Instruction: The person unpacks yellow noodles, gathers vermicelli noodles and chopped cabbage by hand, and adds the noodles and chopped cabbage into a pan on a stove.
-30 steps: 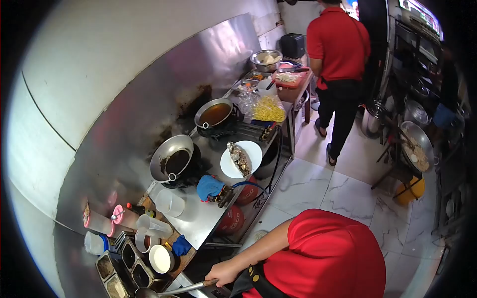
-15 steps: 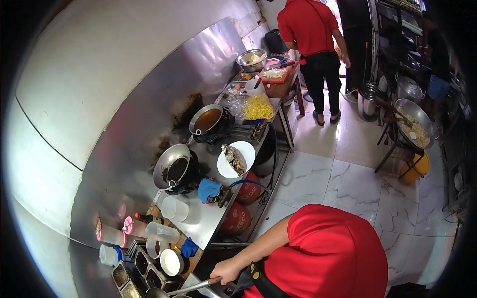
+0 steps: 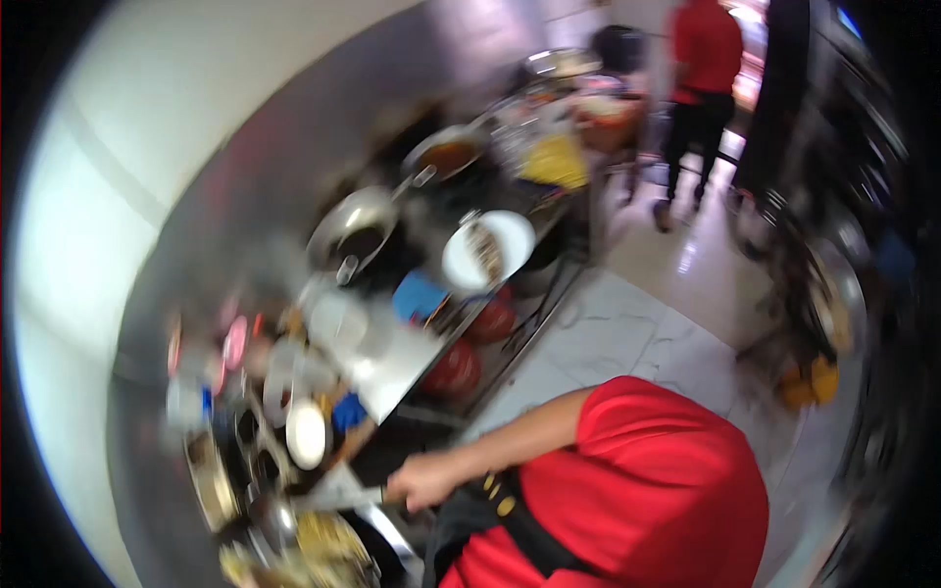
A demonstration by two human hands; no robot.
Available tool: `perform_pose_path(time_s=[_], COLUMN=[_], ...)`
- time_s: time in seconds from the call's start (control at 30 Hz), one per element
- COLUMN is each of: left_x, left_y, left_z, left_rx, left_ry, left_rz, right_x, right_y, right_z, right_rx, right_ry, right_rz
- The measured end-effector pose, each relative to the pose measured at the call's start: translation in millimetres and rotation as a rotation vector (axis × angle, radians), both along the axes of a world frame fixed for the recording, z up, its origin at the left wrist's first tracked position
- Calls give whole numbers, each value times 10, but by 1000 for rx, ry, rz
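Note:
My right hand (image 3: pixel 420 482) is closed around the wooden end of a metal ladle (image 3: pixel 338 498). The ladle's rounded bowl, smeared by motion, lies to the left, over or beside a wok (image 3: pixel 387 534) at the bottom edge. Blurred yellowish food (image 3: pixel 328 541) fills part of that wok; whether the ladle touches it I cannot tell. Just above stands a white bowl (image 3: pixel 309 434) with pale contents. Left of it are metal seasoning containers (image 3: pixel 211 480). My left hand is out of view.
Two woks (image 3: pixel 355 235) (image 3: pixel 446 155) sit on burners along the steel wall. A white plate (image 3: pixel 510 245) holds dark food. Plastic tubs (image 3: pixel 338 321) and a blue cloth (image 3: pixel 421 297) lie nearby. Another person in red (image 3: pixel 704 59) stands at the back; a yellow bucket (image 3: pixel 809 384) is at right.
The view has swung and blurred. My right hand and the ladle have shifted left, and the yellowish food in the wok has come into view. The other person now appears farther right.

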State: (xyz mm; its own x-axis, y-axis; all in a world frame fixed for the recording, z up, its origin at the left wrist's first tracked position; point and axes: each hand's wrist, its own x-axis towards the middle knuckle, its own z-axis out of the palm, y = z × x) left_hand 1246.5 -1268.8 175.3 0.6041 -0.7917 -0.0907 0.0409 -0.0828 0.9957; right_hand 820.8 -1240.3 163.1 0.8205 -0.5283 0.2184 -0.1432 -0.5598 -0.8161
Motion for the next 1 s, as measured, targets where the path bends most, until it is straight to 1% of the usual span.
perform_pose_path(time_s=[0.03,0.07,0.1,0.13,0.17,0.2,0.23,0.27,0.3,0.33,0.4,0.47,0.53,0.57,0.63,0.67,0.7,0.77,0.8,0.83,0.87,0.9,0.93,0.97,1.0], left_x=[210,446,616,715,786,802,830,500,672,766,659,698,714,678,611,661,716,650,633,571,614,647,721,734,726], left_y=[249,476,716,957,1177,1328,1465,1501,1515,1549,1600,1604,1596,1596,1584,1580,1579,1603,1622,1638,1635,1638,1661,1678,1685], left_z=[46,36,80,125,150,177,166,423,304,257,281,214,163,165,192,163,138,277,374,506,645,784,923,1107,1268], left_rx=[-23,-44,-60,-77,-79,-72,-59,65,92,127,170,205,301,305,299,302,287,270,151,33,8,-36,-67,-103,-84], left_ry=[17,24,36,50,58,53,47,0,-13,8,18,11,66,67,104,99,77,53,39,26,23,-37,-59,-85,-135], left_rz=[41,69,108,144,180,212,234,292,319,275,321,343,404,407,430,427,437,453,454,454,462,438,391,344,396], right_x=[-46,-85,-58,-126,-150,-162,-144,-91,-36,12,39,162,324,426,635,738,802,931,929,926,916,894,861,836,810], right_y=[-24,-5,-11,13,34,20,24,33,24,10,-30,-30,-2,-12,-41,2,-4,5,-16,-22,-20,-11,-5,-17,-39], right_z=[34,55,-132,66,67,101,356,323,276,238,288,412,566,515,357,407,353,192,154,167,188,195,181,175,172], right_rx=[55,119,106,289,422,356,364,371,368,310,219,176,116,118,-172,-141,-141,-164,-239,-240,-296,-349,-413,-415,-441], right_ry=[46,95,34,43,-18,55,268,297,319,306,270,298,329,330,267,388,384,582,611,609,647,686,686,683,663], right_rz=[16,-45,-48,-24,-46,-56,-88,-98,-141,-108,-53,-14,42,46,139,132,130,154,159,163,146,130,109,109,111])
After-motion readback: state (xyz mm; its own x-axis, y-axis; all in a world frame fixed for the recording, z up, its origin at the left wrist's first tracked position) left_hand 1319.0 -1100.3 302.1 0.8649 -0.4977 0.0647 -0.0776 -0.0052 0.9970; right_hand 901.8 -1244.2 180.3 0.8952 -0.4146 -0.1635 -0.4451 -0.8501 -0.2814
